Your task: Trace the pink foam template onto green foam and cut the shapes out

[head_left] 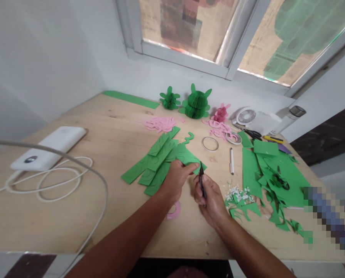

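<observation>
My left hand [176,178] pinches a green paper piece [186,155] with curved outlines on it. In my right hand [211,197] is a pair of dark scissors [202,181], its blades at the right end of that paper, close to my left fingertips. Several green paper strips [158,162] with drawn curves lie overlapping to the left of my hands. Just beyond the held paper is a wavy green cutout [189,138]. A pink curved cutout [174,211] rests on the table below my left wrist, partly covered by it.
A white power bank [49,148] with a looped cable lies left. Green [196,104] and pink [220,113] paper figures stand at the back. Pink cutouts [161,124], a tape ring [210,144], a white pen [232,161] and green scraps [249,208] are around. A small fan [246,116] is back right.
</observation>
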Tool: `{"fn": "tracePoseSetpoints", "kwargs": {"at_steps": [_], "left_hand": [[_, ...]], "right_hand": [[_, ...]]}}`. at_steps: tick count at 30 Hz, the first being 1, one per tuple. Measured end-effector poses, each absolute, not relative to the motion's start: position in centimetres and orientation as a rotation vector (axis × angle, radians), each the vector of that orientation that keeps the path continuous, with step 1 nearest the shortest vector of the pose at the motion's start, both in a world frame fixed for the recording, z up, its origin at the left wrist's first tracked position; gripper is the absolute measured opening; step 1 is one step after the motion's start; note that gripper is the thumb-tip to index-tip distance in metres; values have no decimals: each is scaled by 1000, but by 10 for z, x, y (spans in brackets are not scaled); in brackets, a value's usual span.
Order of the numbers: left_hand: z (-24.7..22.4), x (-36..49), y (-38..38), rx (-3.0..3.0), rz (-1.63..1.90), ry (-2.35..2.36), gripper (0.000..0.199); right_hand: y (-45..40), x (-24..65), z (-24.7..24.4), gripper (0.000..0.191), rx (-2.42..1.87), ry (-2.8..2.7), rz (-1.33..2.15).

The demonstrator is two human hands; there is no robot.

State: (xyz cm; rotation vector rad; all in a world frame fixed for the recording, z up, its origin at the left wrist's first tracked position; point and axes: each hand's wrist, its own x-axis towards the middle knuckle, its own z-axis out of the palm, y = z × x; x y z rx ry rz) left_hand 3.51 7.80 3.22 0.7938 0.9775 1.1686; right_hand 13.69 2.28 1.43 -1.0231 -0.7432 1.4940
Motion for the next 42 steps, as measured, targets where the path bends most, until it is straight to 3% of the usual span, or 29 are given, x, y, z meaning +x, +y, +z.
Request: {"fn": "tracePoseSetpoints", "kwargs": {"at_steps": [42], "left_hand": [[32, 30, 79, 840, 1128, 943, 19]], "right_hand": [[22, 138, 14, 41, -991, -733, 1519]]}}
